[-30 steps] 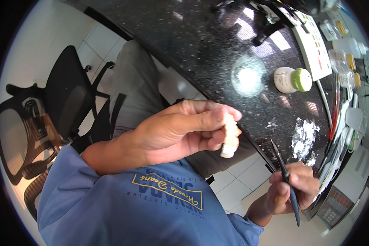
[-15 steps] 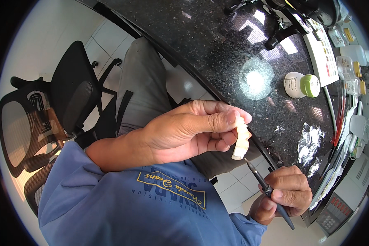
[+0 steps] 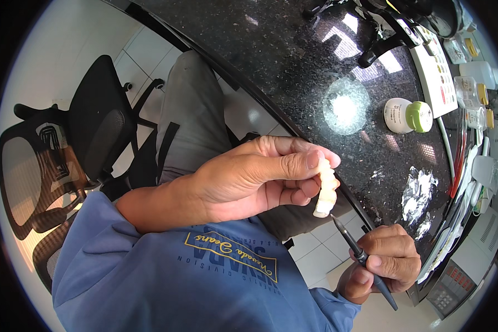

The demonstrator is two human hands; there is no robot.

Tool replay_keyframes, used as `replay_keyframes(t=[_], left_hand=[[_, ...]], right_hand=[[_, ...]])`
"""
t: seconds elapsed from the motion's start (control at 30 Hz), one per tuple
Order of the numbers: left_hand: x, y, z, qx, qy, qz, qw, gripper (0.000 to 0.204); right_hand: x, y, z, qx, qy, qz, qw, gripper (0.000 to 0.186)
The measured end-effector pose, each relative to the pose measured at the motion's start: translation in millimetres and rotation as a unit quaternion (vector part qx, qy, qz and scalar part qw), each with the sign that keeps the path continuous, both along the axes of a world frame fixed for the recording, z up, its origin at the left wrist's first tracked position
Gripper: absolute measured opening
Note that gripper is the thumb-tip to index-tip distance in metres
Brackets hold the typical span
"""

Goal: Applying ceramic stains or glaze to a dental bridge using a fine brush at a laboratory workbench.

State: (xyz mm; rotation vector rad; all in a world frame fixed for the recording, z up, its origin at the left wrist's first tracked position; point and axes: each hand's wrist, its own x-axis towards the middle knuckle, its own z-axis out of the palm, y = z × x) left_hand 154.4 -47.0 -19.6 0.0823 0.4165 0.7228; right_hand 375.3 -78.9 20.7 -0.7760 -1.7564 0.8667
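A row of cream-coloured artificial teeth, a dental bridge (image 3: 327, 191), hangs downward from my left hand (image 3: 260, 174). The thumb and fingertips of that hand pinch its upper end. My right hand (image 3: 386, 260) is closed round the middle of a thin dark brush (image 3: 347, 234) with a fine pointed tip. That tip is at the lower end of the bridge, touching it or just short of it; I cannot tell which. Its handle slants down to the right, out past my fingers.
Beyond my hands lies a black speckled countertop (image 3: 271, 55). On it are a white jar with a green lid (image 3: 419, 117), crumpled foil (image 3: 418, 193) and a black stand (image 3: 390, 39). Several clear containers line the far right. A black mesh chair (image 3: 102, 105) stands at left.
The dental bridge has turned very slightly in my left fingers. The brush and both hands have stayed almost in place.
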Motion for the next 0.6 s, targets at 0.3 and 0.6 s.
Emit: replay_keyframes(t=[0.3, 0.6], left_hand=[[-0.3, 0.4, -0.1, -0.003, -0.008, -0.005, 1.000, 0.030], [-0.6, -0.1, 0.5, -0.013, 0.000, 0.000, 1.000, 0.030]], right_hand=[[1.2, 1.2, 2.3, -0.013, -0.009, 0.016, 1.000, 0.025], [-1.2, 0.2, 0.3, 0.009, 0.000, 0.003, 1.000, 0.027]])
